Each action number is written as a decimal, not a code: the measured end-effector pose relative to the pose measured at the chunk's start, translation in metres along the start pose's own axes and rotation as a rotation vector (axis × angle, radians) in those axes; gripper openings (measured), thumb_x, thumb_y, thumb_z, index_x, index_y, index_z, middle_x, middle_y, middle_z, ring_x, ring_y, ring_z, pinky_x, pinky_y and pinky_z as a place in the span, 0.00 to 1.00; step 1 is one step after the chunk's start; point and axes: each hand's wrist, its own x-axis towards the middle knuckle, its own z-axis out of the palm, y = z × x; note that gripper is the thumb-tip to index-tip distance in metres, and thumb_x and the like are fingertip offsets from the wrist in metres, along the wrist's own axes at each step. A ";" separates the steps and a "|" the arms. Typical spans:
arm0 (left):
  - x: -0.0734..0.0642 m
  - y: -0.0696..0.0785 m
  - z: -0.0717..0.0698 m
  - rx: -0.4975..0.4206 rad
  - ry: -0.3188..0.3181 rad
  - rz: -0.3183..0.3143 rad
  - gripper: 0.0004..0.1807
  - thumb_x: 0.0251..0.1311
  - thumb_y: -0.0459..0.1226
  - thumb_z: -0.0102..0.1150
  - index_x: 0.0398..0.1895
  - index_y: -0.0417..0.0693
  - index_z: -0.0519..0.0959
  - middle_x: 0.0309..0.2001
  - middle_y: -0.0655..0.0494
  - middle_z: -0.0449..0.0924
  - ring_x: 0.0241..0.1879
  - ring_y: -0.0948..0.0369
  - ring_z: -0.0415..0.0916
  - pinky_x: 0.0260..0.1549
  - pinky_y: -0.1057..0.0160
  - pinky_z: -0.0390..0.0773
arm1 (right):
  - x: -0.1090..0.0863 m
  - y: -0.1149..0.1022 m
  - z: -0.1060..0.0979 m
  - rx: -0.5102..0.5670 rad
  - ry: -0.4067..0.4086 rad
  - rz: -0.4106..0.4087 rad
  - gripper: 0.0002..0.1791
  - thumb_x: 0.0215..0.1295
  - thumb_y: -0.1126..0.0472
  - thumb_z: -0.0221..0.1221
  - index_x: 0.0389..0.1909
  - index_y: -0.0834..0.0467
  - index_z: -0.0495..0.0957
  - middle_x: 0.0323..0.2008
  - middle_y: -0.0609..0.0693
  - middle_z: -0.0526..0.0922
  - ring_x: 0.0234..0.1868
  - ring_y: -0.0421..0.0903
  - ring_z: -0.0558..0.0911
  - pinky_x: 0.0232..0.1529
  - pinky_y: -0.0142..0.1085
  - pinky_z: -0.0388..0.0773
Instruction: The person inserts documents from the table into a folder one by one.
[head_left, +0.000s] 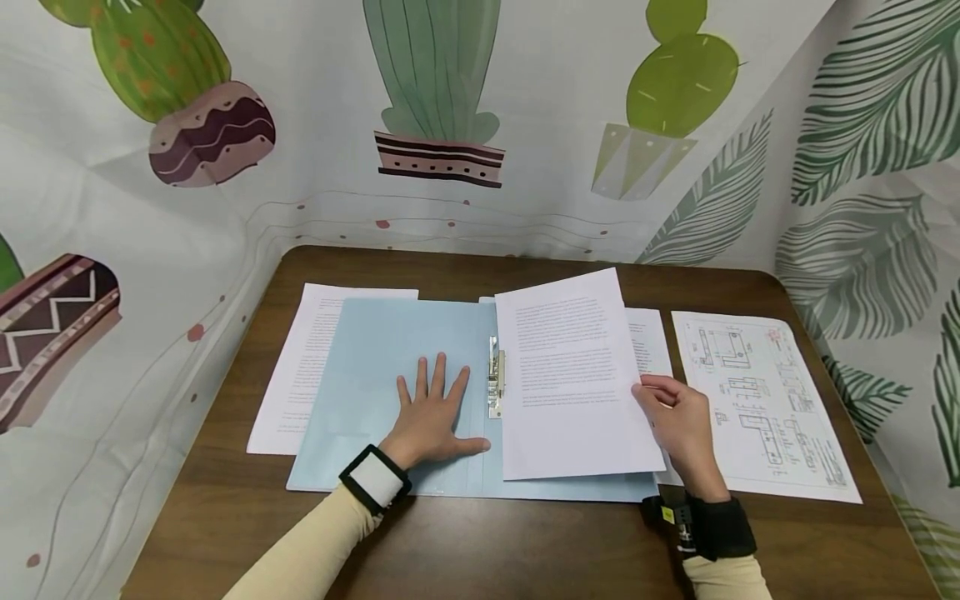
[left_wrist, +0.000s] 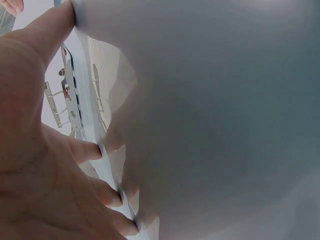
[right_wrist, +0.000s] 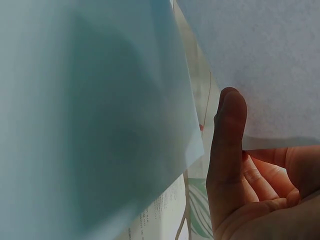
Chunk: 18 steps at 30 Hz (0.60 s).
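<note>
A light blue folder [head_left: 375, 350] lies opened flat on the table, with a metal clip [head_left: 496, 379] along its middle. My left hand [head_left: 431, 417] rests on the folder's left cover, fingers spread and thumb pointing toward the clip; the left wrist view shows the same hand [left_wrist: 55, 140] with the clip [left_wrist: 70, 95] beyond it. Over the right cover is a printed sheet of paper [head_left: 570, 367], slightly tilted. My right hand [head_left: 678, 421] pinches its right edge between thumb and fingers. In the right wrist view the sheet [right_wrist: 275, 70] is raised apart from the blue cover [right_wrist: 115, 120].
Another printed page [head_left: 281, 392] sticks out from under the folder's left side. More printed paper [head_left: 651, 337] shows beneath its right side. A sheet with technical drawings [head_left: 765, 408] lies at the right of the brown table [head_left: 480, 550]. A cactus-patterned cloth [head_left: 322, 167] hangs behind.
</note>
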 end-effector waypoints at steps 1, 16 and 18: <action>0.000 0.000 0.000 0.000 0.000 0.000 0.66 0.44 0.73 0.68 0.82 0.49 0.56 0.81 0.33 0.37 0.78 0.30 0.30 0.65 0.20 0.35 | 0.000 0.000 0.000 0.002 0.000 0.004 0.17 0.74 0.54 0.62 0.58 0.57 0.84 0.49 0.58 0.87 0.42 0.52 0.86 0.33 0.27 0.80; -0.001 0.002 -0.002 -0.009 -0.006 -0.006 0.66 0.45 0.73 0.68 0.82 0.48 0.56 0.81 0.33 0.37 0.78 0.30 0.29 0.65 0.20 0.35 | -0.004 0.004 0.008 -0.010 0.010 0.002 0.15 0.73 0.56 0.63 0.56 0.58 0.85 0.46 0.58 0.89 0.39 0.50 0.86 0.31 0.28 0.78; -0.001 0.001 -0.001 -0.005 -0.003 -0.004 0.66 0.45 0.73 0.68 0.82 0.47 0.57 0.81 0.33 0.38 0.78 0.30 0.30 0.64 0.20 0.36 | -0.004 0.005 0.009 -0.011 0.012 0.006 0.15 0.73 0.56 0.63 0.55 0.58 0.85 0.45 0.57 0.89 0.38 0.50 0.86 0.31 0.28 0.78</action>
